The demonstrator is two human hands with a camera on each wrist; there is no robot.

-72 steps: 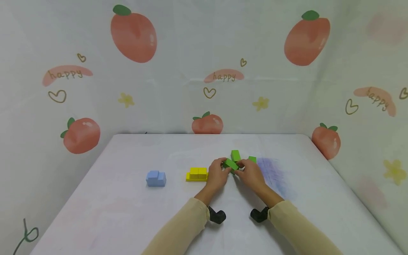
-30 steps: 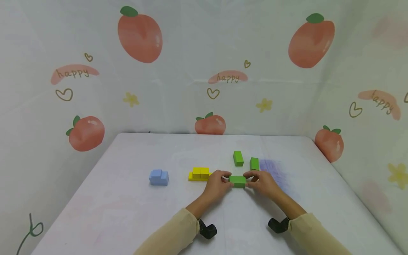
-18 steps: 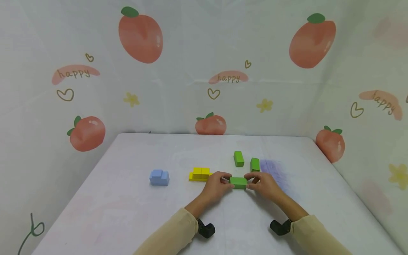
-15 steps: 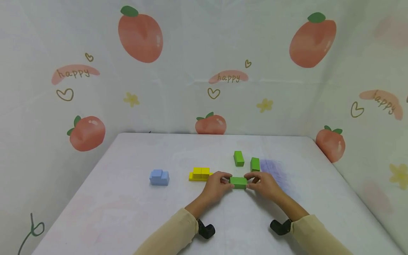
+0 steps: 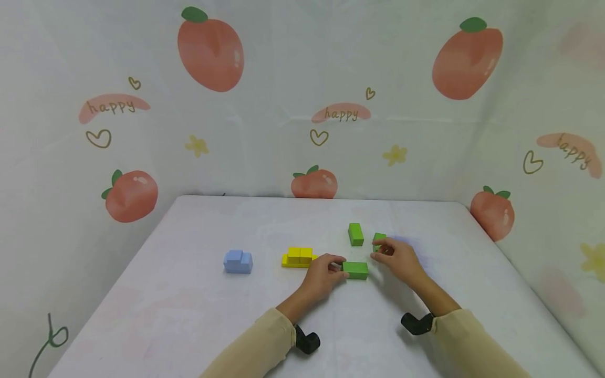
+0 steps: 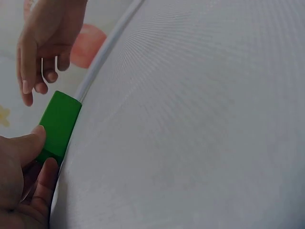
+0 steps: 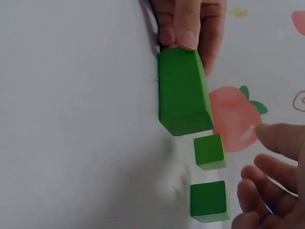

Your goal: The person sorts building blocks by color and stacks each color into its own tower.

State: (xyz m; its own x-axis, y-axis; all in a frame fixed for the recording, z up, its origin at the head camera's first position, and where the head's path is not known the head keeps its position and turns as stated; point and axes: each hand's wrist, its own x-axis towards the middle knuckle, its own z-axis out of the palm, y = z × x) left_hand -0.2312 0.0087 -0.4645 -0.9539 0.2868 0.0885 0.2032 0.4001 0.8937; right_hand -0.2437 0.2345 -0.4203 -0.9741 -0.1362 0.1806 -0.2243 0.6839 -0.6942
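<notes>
One long green block (image 5: 355,270) lies crosswise on the table. Its left end is held by my left hand (image 5: 322,275); in the left wrist view the thumb (image 6: 34,140) and a finger touch that end of the block (image 6: 59,126). My right hand (image 5: 399,258) hovers just right of a second green block (image 5: 379,238), partly hidden behind its fingers. In the right wrist view that right hand (image 7: 274,183) has parted fingers with nothing between them, beside two smaller-looking green blocks (image 7: 208,199). A third green block (image 5: 356,234) lies farther back.
Left of my left hand stands a stack of yellow blocks (image 5: 300,256), partly behind the hand. Farther left sits a group of light blue blocks (image 5: 238,262). The white table (image 5: 189,315) ends at a printed cloth backdrop (image 5: 264,152).
The long green block came toward me and was set straight while both hands held it. My right hand has since let go and moved back and right to the second green block.
</notes>
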